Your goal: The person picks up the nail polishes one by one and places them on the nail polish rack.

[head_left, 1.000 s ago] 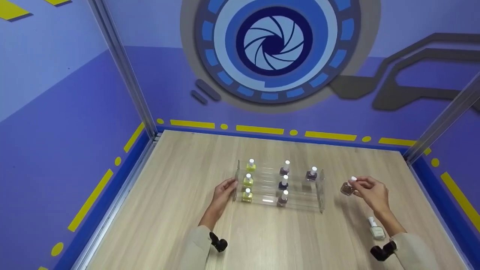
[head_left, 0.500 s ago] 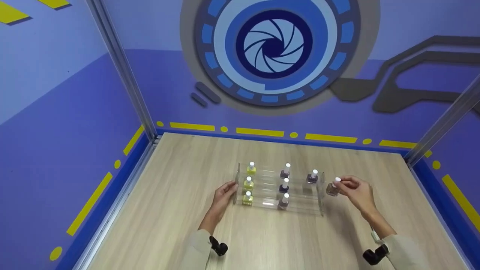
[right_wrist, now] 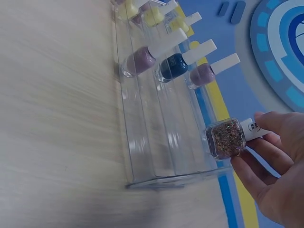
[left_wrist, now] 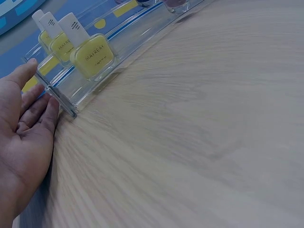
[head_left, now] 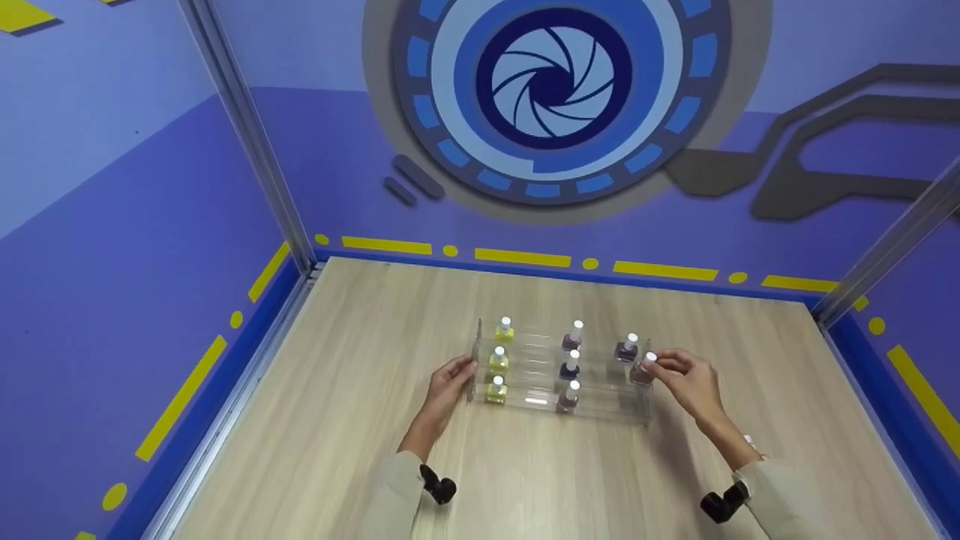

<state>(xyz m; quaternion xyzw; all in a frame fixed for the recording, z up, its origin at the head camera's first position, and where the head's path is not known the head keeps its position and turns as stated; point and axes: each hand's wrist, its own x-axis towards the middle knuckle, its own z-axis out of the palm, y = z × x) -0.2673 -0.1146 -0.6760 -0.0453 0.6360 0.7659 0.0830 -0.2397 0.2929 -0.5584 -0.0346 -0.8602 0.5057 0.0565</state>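
Note:
A clear tiered display rack stands on the table with several nail polish bottles on its steps. My left hand holds the rack's left side panel between thumb and fingers. Near it are yellow nail polish bottles in a column. My right hand pinches the white cap of a glitter nail polish bottle, close to the rack's right end panel. Its base appears above the steps; I cannot tell whether it touches. A dark nail polish bottle sits just behind it on the top step.
Mid-rack stands a column of purple and dark blue bottles. Under the right forearm, a white cap of another bottle peeks out, mostly hidden. Blue panels border the wooden table.
My right hand has carried the glitter nail polish bottle leftward, from the table's right side to the rack's right end. My left hand has stayed on the rack.

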